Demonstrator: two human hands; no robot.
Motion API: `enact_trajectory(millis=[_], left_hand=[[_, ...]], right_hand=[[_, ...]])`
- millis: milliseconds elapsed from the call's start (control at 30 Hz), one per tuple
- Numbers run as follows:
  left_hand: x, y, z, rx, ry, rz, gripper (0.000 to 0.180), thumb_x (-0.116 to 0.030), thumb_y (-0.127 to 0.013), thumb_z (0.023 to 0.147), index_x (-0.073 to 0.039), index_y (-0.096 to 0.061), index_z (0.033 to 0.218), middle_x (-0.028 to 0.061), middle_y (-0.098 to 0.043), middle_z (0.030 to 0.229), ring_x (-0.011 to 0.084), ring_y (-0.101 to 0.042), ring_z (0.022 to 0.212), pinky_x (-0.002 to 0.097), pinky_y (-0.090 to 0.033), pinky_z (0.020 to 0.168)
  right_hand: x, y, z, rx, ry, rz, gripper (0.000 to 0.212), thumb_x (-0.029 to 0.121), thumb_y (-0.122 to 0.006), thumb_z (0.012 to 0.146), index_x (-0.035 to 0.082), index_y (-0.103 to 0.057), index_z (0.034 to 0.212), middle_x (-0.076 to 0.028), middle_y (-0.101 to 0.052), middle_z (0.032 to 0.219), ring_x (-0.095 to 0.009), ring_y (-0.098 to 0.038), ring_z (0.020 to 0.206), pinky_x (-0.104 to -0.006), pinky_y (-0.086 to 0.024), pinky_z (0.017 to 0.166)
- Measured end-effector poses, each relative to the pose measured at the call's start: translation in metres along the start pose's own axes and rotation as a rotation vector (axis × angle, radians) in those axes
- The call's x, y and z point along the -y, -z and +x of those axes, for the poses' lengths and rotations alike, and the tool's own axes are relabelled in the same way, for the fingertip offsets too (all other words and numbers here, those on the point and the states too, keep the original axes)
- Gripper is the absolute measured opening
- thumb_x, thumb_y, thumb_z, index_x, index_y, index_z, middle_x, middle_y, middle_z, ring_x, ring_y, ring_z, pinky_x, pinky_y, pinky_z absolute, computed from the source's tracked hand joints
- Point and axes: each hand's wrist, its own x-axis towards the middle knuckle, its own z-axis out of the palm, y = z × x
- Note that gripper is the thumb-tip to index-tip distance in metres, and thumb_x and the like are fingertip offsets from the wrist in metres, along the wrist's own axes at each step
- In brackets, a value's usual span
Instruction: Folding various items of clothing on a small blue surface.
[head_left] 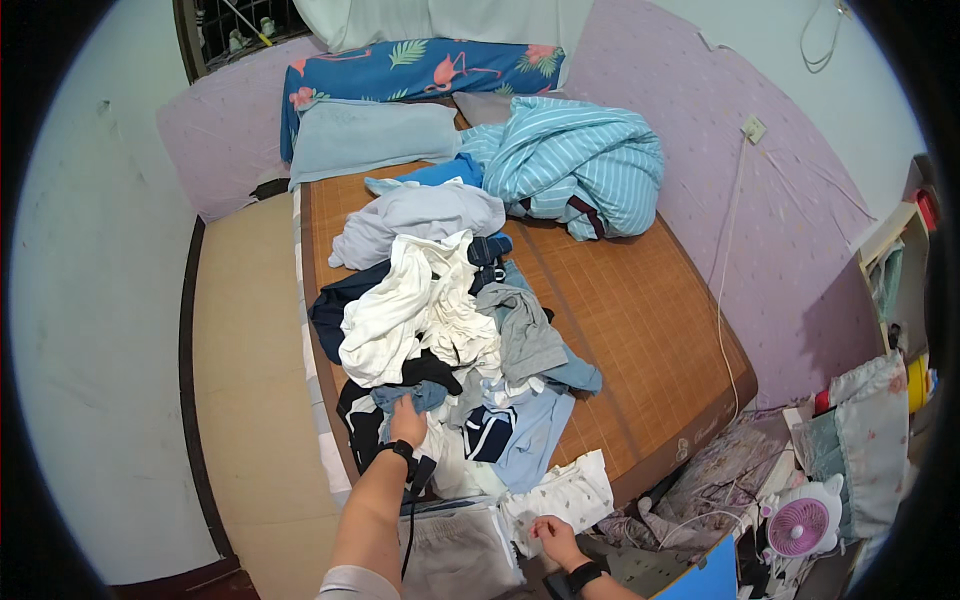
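Note:
My left hand (408,422) reaches into the near part of a clothes pile, its fingers closed on a blue-grey garment (418,396). Black clothing (364,440) lies just left of it, and a navy piece with white stripes (489,432) to its right. Beside a white patterned cloth (560,497) at the bed's near edge, my right hand (556,541) hovers with loosely bent fingers and nothing visible in them. Grey shorts (455,552) lie between my forearms. White garments (420,305) cover the pile's middle, with a grey garment (522,333) at their right.
A brown mat (640,330) covers the bed. Toward the head are a bunched striped blue quilt (575,160), a pale blue pillow (375,140) and a flamingo-print cloth (430,72). A purple-and-white fan (800,522) and a blue panel (703,574) stand at the lower right.

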Motion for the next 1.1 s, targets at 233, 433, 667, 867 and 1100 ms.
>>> enact_trajectory(millis=[233, 433, 667, 867, 1100], left_hand=[[-0.007, -0.019, -0.005, 0.353, -0.276, 0.133, 0.023, -0.019, -0.050, 0.071, 0.000, -0.059, 0.079, 0.0205, -0.057, 0.084, 0.0362, -0.055, 0.079, 0.0424, -0.043, 0.072], [-0.039, -0.013, -0.006, 0.335, -0.374, 0.071, 0.018, -0.018, -0.052, 0.070, -0.001, -0.058, 0.071, 0.0213, -0.056, 0.079, 0.0359, -0.054, 0.075, 0.0425, -0.044, 0.069], [-0.026, 0.003, 0.053, 0.049, -0.187, 0.362, 0.036, -0.011, -0.055, 0.071, -0.004, -0.044, 0.105, 0.0168, -0.041, 0.109, 0.0344, -0.053, 0.083, 0.0407, -0.044, 0.070], [-0.032, -0.009, 0.030, 0.061, -0.329, 0.225, 0.014, -0.014, -0.052, 0.074, -0.002, -0.053, 0.081, 0.0173, -0.052, 0.085, 0.0339, -0.054, 0.079, 0.0411, -0.044, 0.069], [-0.103, 0.020, -0.075, 0.143, -0.556, -0.237, 0.018, -0.013, -0.055, 0.072, 0.001, -0.055, 0.083, 0.0182, -0.054, 0.080, 0.0348, -0.052, 0.078, 0.0394, -0.043, 0.068]], right_hand=[[0.012, -0.005, 0.031, 0.001, 0.013, 0.038, 0.014, 0.007, -0.045, 0.084, -0.005, -0.053, 0.086, -0.007, -0.057, 0.072, -0.011, -0.054, 0.066, -0.0227, -0.044, 0.063], [0.035, -0.013, 0.052, 0.071, 0.069, 0.087, 0.013, 0.006, -0.046, 0.084, -0.005, -0.052, 0.089, -0.008, -0.058, 0.074, -0.013, -0.055, 0.067, -0.0234, -0.045, 0.064], [0.016, -0.002, 0.033, 0.037, -0.013, 0.191, 0.013, 0.003, -0.045, 0.083, -0.007, -0.051, 0.089, -0.008, -0.058, 0.073, -0.012, -0.054, 0.067, -0.0235, -0.045, 0.065], [0.012, 0.014, 0.024, -0.001, -0.082, 0.154, 0.014, 0.006, -0.046, 0.084, -0.006, -0.052, 0.088, -0.009, -0.058, 0.074, -0.013, -0.055, 0.067, -0.0243, -0.046, 0.065], [0.066, -0.005, 0.052, 0.017, 0.207, 0.128, 0.024, 0.008, -0.052, 0.080, -0.003, -0.046, 0.102, -0.007, -0.056, 0.083, -0.011, -0.054, 0.071, -0.0225, -0.044, 0.064]])
